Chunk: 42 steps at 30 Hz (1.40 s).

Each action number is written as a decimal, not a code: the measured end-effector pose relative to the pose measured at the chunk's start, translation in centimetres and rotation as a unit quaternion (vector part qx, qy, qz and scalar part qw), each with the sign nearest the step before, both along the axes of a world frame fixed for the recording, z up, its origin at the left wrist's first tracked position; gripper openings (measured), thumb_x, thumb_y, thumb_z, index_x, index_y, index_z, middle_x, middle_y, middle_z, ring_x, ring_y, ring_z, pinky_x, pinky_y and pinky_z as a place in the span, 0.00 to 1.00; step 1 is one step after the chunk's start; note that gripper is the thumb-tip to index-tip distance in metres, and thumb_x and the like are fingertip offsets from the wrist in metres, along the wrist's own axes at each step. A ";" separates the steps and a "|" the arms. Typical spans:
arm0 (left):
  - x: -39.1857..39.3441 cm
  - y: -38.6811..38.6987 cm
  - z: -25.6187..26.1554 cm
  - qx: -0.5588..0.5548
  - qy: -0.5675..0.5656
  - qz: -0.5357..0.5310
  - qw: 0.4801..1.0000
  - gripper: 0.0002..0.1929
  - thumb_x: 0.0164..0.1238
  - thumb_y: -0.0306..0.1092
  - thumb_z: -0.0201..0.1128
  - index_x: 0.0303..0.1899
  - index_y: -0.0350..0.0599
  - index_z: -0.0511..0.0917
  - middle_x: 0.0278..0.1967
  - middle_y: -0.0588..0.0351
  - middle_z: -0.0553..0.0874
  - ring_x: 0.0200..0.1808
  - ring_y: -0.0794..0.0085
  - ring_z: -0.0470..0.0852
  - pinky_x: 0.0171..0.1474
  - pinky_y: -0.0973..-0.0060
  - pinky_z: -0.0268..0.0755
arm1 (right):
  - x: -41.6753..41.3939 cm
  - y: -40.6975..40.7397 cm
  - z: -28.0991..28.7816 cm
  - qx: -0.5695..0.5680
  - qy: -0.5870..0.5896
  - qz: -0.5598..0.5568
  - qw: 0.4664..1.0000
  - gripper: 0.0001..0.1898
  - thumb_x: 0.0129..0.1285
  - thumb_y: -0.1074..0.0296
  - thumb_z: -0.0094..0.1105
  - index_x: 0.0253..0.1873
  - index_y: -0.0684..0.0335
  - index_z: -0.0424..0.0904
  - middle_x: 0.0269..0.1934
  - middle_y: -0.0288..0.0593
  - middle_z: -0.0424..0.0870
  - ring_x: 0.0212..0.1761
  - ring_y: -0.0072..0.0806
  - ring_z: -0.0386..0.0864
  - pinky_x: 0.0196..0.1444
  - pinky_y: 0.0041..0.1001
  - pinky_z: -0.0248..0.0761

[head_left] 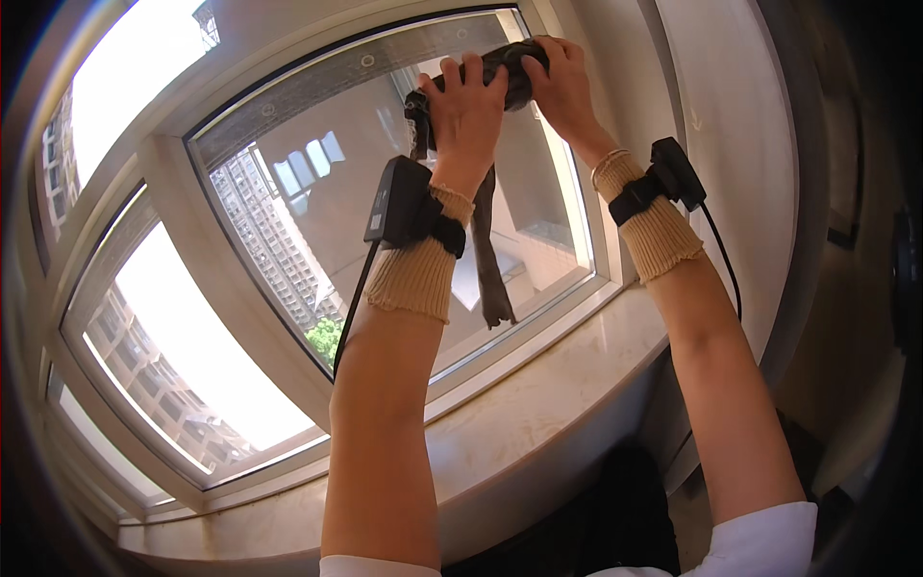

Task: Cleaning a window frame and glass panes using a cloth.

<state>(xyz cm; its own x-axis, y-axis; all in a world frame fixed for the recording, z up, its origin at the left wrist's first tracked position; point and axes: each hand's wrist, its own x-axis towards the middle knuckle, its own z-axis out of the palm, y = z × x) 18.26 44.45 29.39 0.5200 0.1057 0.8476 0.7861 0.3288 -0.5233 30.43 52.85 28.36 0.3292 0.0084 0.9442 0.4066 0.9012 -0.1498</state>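
A dark, bunched cloth [516, 72] lies against the glass near the top of a window pane [346, 209]. My left hand [467, 119] presses on its left part with fingers spread over it. At its right end, my right hand [566, 90] grips the cloth between thumb and fingers. One long strip of the cloth hangs down below my left hand, its ragged end near the bottom of the pane. Both wrists wear tan knitted cuffs with strapped black devices and cables.
A pale stone windowsill [548, 375] curves below the window. Light window frames [231, 303] divide it from other panes at the left. A pale wall panel [735, 144] stands at the right. Tall buildings [263, 231] and a green tree [324, 337] show through the glass.
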 end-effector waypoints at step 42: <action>-14.4 -25.7 -26.4 -0.416 -0.166 0.238 0.862 0.09 0.58 0.33 0.60 0.36 0.40 0.82 0.36 0.48 0.80 0.38 0.63 0.81 0.27 0.71 0.76 | -20.1 -18.7 -18.8 0.297 -0.564 0.319 0.701 0.08 0.57 0.68 0.58 0.41 0.61 0.77 0.54 0.42 0.76 0.66 0.38 0.70 0.68 0.36 0.65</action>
<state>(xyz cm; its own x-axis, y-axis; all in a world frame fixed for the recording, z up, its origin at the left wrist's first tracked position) 3.81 18.79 2.96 -0.0067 0.8835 0.4683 0.8175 0.2745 -0.5062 10.30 34.11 9.53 -0.5221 -0.6908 0.5002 -0.5495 0.7210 0.4222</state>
